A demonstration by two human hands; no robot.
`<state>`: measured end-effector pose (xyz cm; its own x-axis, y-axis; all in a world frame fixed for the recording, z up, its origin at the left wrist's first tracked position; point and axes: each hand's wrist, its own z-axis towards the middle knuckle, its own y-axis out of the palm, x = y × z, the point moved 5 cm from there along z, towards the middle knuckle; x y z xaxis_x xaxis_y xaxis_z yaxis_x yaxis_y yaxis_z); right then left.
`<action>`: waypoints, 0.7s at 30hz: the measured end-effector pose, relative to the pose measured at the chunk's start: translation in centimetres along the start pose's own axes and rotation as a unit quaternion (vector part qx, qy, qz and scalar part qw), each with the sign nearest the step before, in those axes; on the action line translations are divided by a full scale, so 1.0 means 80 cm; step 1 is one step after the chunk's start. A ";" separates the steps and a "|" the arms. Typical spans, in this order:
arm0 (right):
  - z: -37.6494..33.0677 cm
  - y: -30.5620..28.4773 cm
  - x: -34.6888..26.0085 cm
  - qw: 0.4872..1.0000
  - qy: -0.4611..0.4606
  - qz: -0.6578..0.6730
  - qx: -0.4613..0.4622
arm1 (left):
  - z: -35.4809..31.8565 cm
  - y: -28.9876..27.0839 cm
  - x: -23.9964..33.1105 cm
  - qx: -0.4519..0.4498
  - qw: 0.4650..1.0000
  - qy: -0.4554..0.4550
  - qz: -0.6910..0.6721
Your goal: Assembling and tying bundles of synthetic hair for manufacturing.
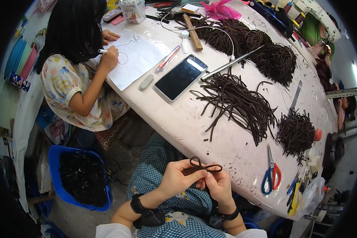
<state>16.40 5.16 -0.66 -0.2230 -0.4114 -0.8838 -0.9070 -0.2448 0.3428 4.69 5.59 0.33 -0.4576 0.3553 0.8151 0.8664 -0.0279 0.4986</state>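
Note:
A small dark brown cord bow (202,166) with two loops is pinched between my hands, above my lap and just off the table's near edge. My left hand (181,176) has its thumb and fingers closed on the bow's left side. On the bow's right side, my right hand (218,184) presses thumb and fingertips together close to the knot. Any tail ends are hidden behind the fingers. Further in on the table lies a loose spread of cut brown cords (238,103), with a heap of small brown cord pieces (295,133) to its right.
Scissors (270,174) with blue and red handles lie right of my hands. A phone (181,77), a metal rod (230,63) and cord bundles (273,61) lie farther back. At left, another person draws on white paper (137,59). A blue basket (107,198) with black scraps stands on the floor.

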 end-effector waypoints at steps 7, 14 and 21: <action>-0.002 -0.002 -0.001 1.000 0.003 0.004 -0.006 | -0.002 0.001 -0.005 0.004 1.000 -0.011 0.001; -0.002 -0.002 -0.003 1.000 -0.014 0.011 -0.026 | -0.002 0.004 -0.004 -0.006 1.000 -0.009 -0.004; -0.001 0.000 -0.003 0.999 -0.002 0.021 -0.034 | 0.000 0.002 0.003 -0.010 1.000 -0.029 0.004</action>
<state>16.52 5.16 -0.43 -0.2619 -0.4189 -0.8694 -0.8707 -0.2859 0.4001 4.73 5.70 0.59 -0.4372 0.4076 0.8017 0.8661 -0.0493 0.4974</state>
